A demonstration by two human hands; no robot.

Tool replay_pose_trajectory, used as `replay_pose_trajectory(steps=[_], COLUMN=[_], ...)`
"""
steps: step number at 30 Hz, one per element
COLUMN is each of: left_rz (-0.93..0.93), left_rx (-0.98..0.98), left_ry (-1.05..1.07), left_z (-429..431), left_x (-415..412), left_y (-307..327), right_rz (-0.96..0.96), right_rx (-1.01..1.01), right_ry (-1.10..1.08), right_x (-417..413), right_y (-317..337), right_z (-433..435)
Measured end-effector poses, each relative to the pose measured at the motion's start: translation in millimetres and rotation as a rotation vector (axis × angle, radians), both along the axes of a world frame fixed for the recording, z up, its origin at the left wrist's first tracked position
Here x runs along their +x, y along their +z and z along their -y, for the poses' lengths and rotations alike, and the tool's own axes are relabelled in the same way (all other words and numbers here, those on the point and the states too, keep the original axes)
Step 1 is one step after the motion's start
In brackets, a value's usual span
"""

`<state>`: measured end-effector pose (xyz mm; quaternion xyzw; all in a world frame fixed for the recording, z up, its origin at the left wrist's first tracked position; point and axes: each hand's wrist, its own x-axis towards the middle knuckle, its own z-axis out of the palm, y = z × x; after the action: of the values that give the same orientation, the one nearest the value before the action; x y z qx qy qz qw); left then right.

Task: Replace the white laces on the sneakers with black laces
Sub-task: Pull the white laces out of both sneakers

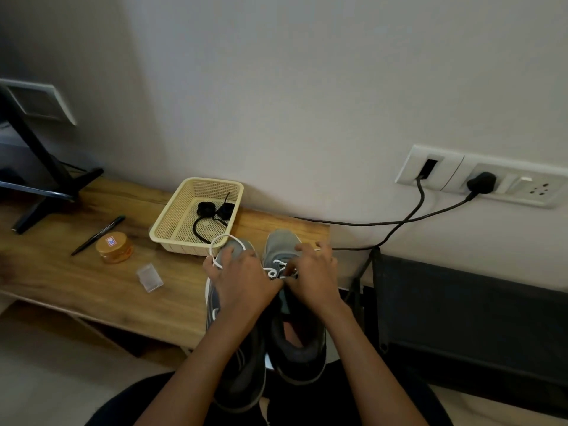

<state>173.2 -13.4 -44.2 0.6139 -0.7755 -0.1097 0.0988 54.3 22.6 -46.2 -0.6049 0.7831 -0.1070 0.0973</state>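
Two grey sneakers stand side by side at the wooden bench's near edge, toes toward the wall: the left sneaker [238, 358] and the right sneaker [281, 244]. My left hand [242, 279] lies over the left sneaker's front and holds a white lace [219, 242] that loops up past its fingers. My right hand [313, 273] pinches the white lace [273, 272] threaded in the right sneaker's eyelets. Rolled black laces [212, 210] lie in a cream plastic basket [172, 222] just beyond the sneakers.
On the bench [92, 281] sit an orange-lidded jar [114, 247], a black pen [98, 235] and a small clear plastic packet [149, 277]. A black stand foot [46, 192] is at the far left. Black cables [399, 222] run from wall sockets at the right.
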Motion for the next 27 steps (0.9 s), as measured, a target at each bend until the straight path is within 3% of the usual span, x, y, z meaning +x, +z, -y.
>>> replay_pose_trajectory(steps=[4,9,12,21,24,27], left_rz=[-0.005,-0.015,-0.029,0.013,-0.007,0.031], left_rx=[-0.010,-0.004,-0.001,-0.001,0.009,0.007], left_ry=[0.007,0.001,-0.003,-0.015,-0.006,0.013], left_z=[1.3,7.2,7.0,0.9,2.9,0.0], left_x=[-1.2,1.1,0.9,0.3,2.3,2.8], left_y=[-2.7,-10.4,-11.9,-3.2,-5.1,1.0], right_rz=[0.105,0.327,0.363,0.047,0.004,0.022], right_rx=[-0.127,-0.305,-0.330,-0.009,0.011,-0.109], right_ry=[-0.137,-0.533,-0.627,-0.009,0.007,-0.155], right_x=[-8.4,-28.3,-34.8,-1.1,2.1,-6.6], right_y=[-1.1,3.4,7.9,2.7,0.0,5.2], right_z=[3.4,0.8,-2.3,0.3,1.4,1.5])
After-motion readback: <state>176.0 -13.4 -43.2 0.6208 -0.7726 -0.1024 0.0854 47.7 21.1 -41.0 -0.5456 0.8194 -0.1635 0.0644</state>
